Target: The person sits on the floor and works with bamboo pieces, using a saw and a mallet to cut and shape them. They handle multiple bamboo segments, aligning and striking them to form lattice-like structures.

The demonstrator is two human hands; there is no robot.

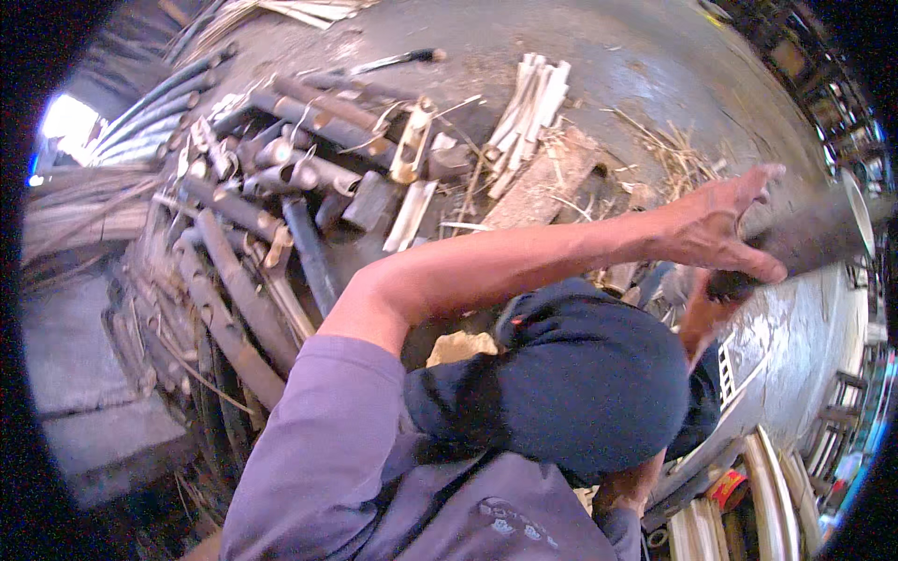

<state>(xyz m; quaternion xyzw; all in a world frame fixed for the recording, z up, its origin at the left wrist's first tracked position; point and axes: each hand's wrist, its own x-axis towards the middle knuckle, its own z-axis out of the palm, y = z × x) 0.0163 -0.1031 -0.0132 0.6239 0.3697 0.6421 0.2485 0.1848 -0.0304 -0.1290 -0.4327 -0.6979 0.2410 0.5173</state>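
Note:
A dark bamboo tube with a pale cut end is held up at the right and slightly blurred. My left hand reaches across to it; the thumb lies along the tube's near side, and the fingers are spread apart above it. Below the tube is my right hand, mostly covered by the tube and my left hand, so its fingers cannot be made out. My knee in dark cloth hides much of the right forearm.
Cut bamboo lengths lie heaped at the left. Pale split strips rest beside a flat wooden board, with loose fibres scattered nearby. More pale slats stand at lower right, near a red label.

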